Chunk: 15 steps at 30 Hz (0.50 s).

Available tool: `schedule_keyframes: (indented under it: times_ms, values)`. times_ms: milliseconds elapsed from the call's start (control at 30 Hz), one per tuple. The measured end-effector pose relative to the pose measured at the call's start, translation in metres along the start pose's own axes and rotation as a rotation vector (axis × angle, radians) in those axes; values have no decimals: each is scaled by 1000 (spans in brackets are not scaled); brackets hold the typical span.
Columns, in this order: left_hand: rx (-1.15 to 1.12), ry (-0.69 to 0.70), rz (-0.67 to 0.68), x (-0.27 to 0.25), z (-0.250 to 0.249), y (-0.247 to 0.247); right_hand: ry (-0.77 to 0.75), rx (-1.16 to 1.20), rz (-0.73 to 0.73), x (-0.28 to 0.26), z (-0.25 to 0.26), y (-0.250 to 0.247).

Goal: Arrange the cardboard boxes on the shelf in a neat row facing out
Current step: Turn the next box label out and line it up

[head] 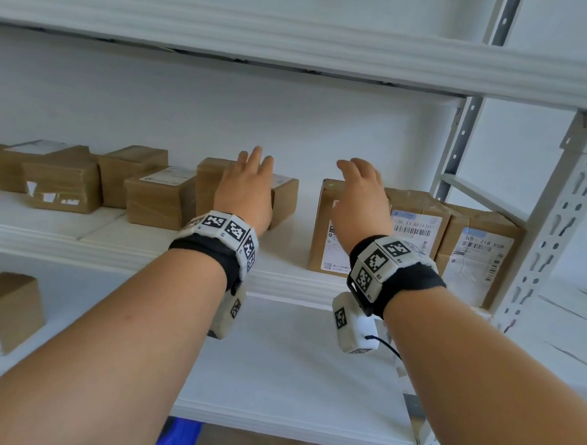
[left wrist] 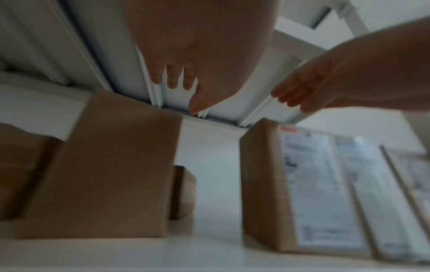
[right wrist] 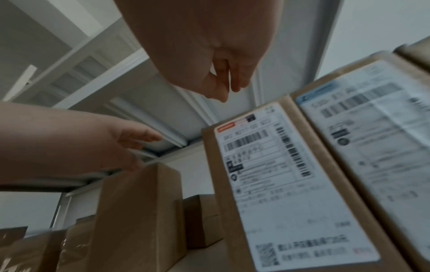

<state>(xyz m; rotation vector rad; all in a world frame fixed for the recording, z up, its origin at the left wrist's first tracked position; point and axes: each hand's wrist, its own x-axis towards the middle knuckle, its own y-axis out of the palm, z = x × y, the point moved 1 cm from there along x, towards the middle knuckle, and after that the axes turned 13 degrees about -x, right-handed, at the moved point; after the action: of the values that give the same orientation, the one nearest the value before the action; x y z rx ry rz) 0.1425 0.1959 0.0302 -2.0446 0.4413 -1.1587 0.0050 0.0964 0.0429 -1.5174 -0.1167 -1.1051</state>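
While beside loose boxes, labelled row

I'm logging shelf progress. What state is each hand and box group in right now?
Left hand: open, above a plain box, holding nothing.
Right hand: open, over the labelled box.
Labelled boxes: upright, side by side, labels out.
Left boxes: scattered, angled.
Plain box: apart from row.

11 cardboard boxes, 2 hands.
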Motion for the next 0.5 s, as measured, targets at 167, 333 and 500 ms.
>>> schedule_keyframes:
  times_ms: [167, 333, 500]
  values:
    - [158, 5, 122, 7, 40, 2, -31, 44, 56, 6, 31, 20]
    - [135, 86, 79, 15, 57, 12, -66, 63, 76, 19, 56, 39]
    - [96, 57, -58, 21, 80, 12, -48, 73, 173, 33, 74, 72]
